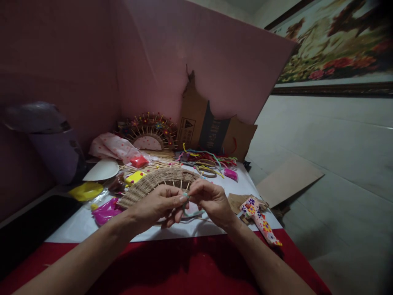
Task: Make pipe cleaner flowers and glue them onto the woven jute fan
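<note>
Forearms (95, 254) nearest, I see left hand (161, 203) and right hand (213, 200) pinching a green strand (186, 199) (light, pliable, I'd guess), best gripped near its end.

Framed picture (337, 49) (flowery), pink partition (153, 61)

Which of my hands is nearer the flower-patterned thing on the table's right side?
Right. Your right hand is just left of the flower-patterned thing, not touching it; your left hand is farther left.

Rm over red cloth (172, 266); woven arc (145, 183) blks fwd.
</note>
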{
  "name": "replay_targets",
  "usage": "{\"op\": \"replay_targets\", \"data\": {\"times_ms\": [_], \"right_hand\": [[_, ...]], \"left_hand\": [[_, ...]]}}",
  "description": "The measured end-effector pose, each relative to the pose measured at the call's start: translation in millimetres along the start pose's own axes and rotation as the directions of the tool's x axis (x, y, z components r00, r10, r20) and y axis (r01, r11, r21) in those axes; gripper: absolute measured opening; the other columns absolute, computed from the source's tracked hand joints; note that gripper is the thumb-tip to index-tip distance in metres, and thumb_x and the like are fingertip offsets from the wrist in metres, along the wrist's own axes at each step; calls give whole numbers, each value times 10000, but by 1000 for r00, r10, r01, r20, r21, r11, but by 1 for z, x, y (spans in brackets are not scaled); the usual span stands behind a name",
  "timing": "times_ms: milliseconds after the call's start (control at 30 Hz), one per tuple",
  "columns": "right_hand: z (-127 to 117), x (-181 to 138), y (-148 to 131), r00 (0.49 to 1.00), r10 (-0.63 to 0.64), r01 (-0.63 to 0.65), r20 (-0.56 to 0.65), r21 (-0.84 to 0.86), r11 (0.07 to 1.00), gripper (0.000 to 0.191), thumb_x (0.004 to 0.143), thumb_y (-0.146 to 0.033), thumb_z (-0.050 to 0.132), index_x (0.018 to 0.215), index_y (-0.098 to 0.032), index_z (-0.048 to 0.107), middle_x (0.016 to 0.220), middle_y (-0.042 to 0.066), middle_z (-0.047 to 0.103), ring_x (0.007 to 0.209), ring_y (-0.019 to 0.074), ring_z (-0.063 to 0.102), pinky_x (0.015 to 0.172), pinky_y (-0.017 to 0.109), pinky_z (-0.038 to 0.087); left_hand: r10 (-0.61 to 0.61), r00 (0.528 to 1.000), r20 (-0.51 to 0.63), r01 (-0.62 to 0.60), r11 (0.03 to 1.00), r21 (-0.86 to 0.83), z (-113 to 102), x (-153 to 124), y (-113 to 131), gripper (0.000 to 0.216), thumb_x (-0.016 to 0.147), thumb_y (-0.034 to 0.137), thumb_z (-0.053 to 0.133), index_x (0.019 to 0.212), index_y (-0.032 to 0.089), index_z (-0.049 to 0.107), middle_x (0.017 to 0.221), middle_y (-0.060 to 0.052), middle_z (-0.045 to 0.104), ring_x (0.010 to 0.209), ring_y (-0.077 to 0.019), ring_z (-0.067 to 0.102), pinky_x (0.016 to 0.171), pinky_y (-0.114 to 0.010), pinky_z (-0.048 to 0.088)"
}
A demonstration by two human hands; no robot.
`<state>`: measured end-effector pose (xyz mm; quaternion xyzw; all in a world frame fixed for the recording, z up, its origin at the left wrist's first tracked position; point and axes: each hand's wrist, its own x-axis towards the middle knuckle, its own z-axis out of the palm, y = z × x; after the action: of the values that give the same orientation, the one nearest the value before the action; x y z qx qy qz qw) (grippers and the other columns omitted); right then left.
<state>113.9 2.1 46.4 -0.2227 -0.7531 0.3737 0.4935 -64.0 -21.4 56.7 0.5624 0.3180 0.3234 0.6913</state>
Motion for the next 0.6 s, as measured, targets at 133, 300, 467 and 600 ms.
{"op": "replay_targets", "data": {"times_ms": [133,300,467,600], "right_hand": [[-1,-3,-3,986,-167,159,-13,-240,958,62,813,-154,554,779,-177,599,709,11,553,656,117,516,587,251,424],[6,-10,-7,929,-364,335,60,-553,763,142,789,-57,452,766,-172,533,695,38,546,666,153,499,598,285,404],[16,-14,-3,927,-372,292,39,-695,657,137,767,-61,427,710,-162,500,673,60,533,660,177,476,598,309,378],[17,-12,1,978,-158,55,-133,-571,819,125,846,-138,432,774,-165,530,726,47,568,699,160,528,643,285,409]], "left_hand": [[9,998,-65,-12,999,-37,4,2,1,306,774,409,586,634,140,543,442,48,489,305,-22,285,322,-168,150],[30,993,-114,-35,999,-38,7,5,-4,325,768,428,590,628,140,529,433,60,454,313,-20,246,333,-180,118],[24,985,-172,-41,995,-93,8,10,-12,303,755,430,601,669,147,535,440,59,481,300,-22,260,321,-169,135],[11,968,-250,-49,988,-147,8,12,-11,318,740,410,622,612,144,503,416,59,473,291,-14,277,308,-146,133]]}}
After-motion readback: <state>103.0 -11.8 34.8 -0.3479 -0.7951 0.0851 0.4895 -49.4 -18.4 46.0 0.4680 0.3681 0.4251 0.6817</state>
